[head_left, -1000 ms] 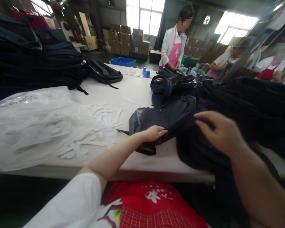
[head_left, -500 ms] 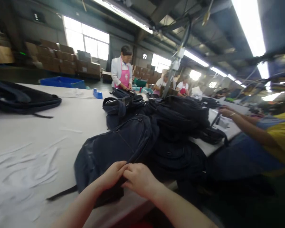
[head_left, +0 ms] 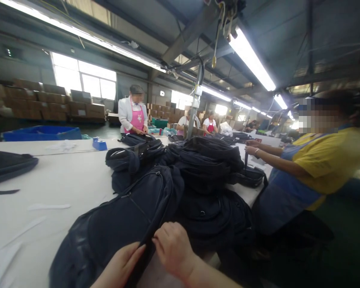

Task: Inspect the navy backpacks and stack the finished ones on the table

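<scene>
A dark navy backpack [head_left: 120, 216] lies on the white table in front of me, its front panel and zip facing up. My left hand [head_left: 127, 256] is closed on its near side edge, thumb on top and the other fingers hidden beneath. Just right of it, my right hand [head_left: 174, 248] is curled in a pinch against the same edge. Whatever lies between those fingertips is too small to make out. More dark backpacks [head_left: 207, 160] are heaped behind, and another backpack [head_left: 216, 216] lies close to the right of my right hand.
White strips [head_left: 6, 256] lie on the table [head_left: 63, 180] at left, near another dark bag [head_left: 9, 166]. A blue tape dispenser [head_left: 99, 144] and blue bin [head_left: 42, 134] are farther back. A co-worker in yellow [head_left: 327, 160] stands at right; a co-worker in a pink apron [head_left: 136, 118] stands across.
My view has turned right and tilted up, bringing the yellow-shirted co-worker further in. My hands, touching before, are now slightly apart, the left one lower along the backpack's edge.
</scene>
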Demonstrator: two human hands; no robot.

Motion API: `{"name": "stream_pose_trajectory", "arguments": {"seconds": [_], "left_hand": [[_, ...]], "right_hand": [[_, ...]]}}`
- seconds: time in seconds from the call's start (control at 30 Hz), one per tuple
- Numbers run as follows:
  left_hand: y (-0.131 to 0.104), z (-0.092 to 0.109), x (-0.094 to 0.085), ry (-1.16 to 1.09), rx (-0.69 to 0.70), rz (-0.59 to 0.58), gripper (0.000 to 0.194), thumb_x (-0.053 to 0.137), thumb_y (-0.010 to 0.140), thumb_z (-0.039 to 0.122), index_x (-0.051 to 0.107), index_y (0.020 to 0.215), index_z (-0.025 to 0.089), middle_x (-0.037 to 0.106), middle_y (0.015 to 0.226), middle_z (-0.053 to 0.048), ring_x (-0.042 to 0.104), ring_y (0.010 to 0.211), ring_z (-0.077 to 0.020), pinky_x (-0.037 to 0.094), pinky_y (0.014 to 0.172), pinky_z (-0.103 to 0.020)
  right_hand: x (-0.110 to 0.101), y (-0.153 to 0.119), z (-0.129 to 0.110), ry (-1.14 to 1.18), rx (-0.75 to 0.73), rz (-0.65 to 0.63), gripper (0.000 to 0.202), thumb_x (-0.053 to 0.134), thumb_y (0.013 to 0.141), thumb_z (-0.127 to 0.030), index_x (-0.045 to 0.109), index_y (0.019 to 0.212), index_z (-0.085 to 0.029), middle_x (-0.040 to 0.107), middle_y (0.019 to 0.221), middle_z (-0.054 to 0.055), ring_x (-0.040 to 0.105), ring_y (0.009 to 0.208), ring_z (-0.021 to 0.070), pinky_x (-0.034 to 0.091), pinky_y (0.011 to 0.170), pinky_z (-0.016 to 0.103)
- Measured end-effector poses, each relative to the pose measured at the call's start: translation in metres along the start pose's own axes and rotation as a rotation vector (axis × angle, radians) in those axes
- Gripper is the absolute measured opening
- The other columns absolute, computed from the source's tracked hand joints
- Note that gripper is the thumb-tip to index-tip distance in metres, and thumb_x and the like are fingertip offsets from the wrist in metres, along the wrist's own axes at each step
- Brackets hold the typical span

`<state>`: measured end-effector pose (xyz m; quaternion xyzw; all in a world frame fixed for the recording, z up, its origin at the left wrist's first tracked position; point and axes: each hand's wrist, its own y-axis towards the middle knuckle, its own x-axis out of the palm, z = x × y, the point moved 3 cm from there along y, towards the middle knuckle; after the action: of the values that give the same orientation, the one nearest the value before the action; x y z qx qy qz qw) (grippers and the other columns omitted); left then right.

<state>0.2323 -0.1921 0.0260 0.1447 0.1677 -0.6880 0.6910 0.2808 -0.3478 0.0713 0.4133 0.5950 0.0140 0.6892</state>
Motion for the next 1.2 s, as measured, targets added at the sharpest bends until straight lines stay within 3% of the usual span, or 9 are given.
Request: {"name": "stream_pose_trajectory", "arguments": {"seconds": [0.1,0.2,0.33,0.43,0.63,0.77,0.97,1.07,1.2], "left_hand": [[-0.009,0.011,-0.002,-0.013,-0.004,-0.032,0.052,0.036,0.085,0.066,0.053,0.071,0.019,0.052,0.068,0.001,0.049,0.067,-0.0169,0.043,0.065,-0.027],[-0.017,0.018,-0.004,-0.010,-0.021,-0.062,0.050,0.038,0.086,0.064,0.049,0.069,0.019,0.045,0.064,0.003,0.042,0.062,-0.0139,0.038,0.058,-0.025],[-0.030,0.022,-0.005,0.086,-0.001,-0.139,0.047,0.037,0.089,0.058,0.047,0.067,0.018,0.044,0.064,0.004,0.042,0.061,-0.0126,0.036,0.058,-0.024],[-0.040,0.025,-0.008,0.272,0.025,-0.179,0.041,0.036,0.091,0.048,0.049,0.065,0.018,0.047,0.063,0.003,0.045,0.061,-0.0126,0.035,0.058,-0.023],[-0.040,0.040,-0.005,0.666,0.057,0.050,0.016,0.053,0.082,0.035,0.051,0.077,0.020,0.060,0.081,-0.004,0.056,0.076,-0.0197,0.042,0.069,-0.029],[-0.024,0.064,0.020,0.732,0.114,0.204,0.027,0.060,0.078,0.040,0.051,0.092,0.019,0.059,0.097,-0.008,0.056,0.093,-0.0253,0.047,0.081,-0.036],[0.001,0.068,0.053,0.820,0.127,0.151,0.014,0.056,0.080,0.026,0.058,0.090,0.016,0.061,0.096,-0.011,0.058,0.092,-0.0279,0.049,0.078,-0.039],[0.006,0.053,0.035,0.540,0.096,0.101,0.020,0.048,0.088,0.030,0.062,0.084,0.016,0.066,0.092,-0.009,0.062,0.089,-0.0242,0.049,0.081,-0.038],[0.004,0.026,-0.004,-0.386,-0.069,0.088,0.044,0.049,0.089,0.053,0.065,0.099,0.014,0.071,0.087,-0.006,0.065,0.079,-0.0184,0.051,0.076,-0.032]], "right_hand": [[-0.021,0.021,0.029,-0.023,0.089,0.098,0.019,0.042,0.091,-0.022,0.054,0.076,-0.020,0.057,0.075,0.004,0.050,0.074,0.0190,0.035,0.070,0.033],[-0.034,0.052,0.082,-0.002,0.273,0.131,0.021,0.043,0.093,-0.026,0.059,0.082,-0.018,0.060,0.084,0.006,0.053,0.080,0.0183,0.037,0.076,0.031],[-0.028,0.092,0.151,0.069,0.452,0.097,0.021,0.052,0.088,-0.034,0.063,0.086,-0.017,0.063,0.087,0.008,0.055,0.079,0.0190,0.037,0.071,0.030],[-0.021,0.106,0.174,0.130,0.475,0.040,0.022,0.055,0.085,-0.036,0.065,0.082,-0.016,0.065,0.078,0.006,0.055,0.071,0.0177,0.036,0.066,0.029],[-0.019,0.090,0.153,0.189,0.443,0.016,0.027,0.052,0.086,-0.042,0.065,0.084,-0.019,0.066,0.074,0.003,0.058,0.069,0.0167,0.037,0.064,0.028],[-0.027,0.070,0.131,0.207,0.451,0.052,0.031,0.048,0.088,-0.046,0.064,0.085,-0.019,0.066,0.077,0.005,0.059,0.071,0.0179,0.039,0.065,0.029],[-0.038,0.040,0.120,0.237,0.458,0.046,0.032,0.051,0.087,-0.049,0.064,0.082,-0.020,0.066,0.072,0.004,0.059,0.067,0.0187,0.039,0.062,0.029],[-0.039,0.027,0.126,0.271,0.505,0.061,0.036,0.052,0.085,-0.052,0.064,0.081,-0.019,0.066,0.072,0.005,0.059,0.065,0.0187,0.041,0.064,0.031],[-0.033,0.021,0.125,0.508,0.586,0.060,0.043,0.056,0.080,-0.059,0.064,0.084,-0.017,0.064,0.067,0.004,0.059,0.060,0.0180,0.044,0.062,0.030]]}}
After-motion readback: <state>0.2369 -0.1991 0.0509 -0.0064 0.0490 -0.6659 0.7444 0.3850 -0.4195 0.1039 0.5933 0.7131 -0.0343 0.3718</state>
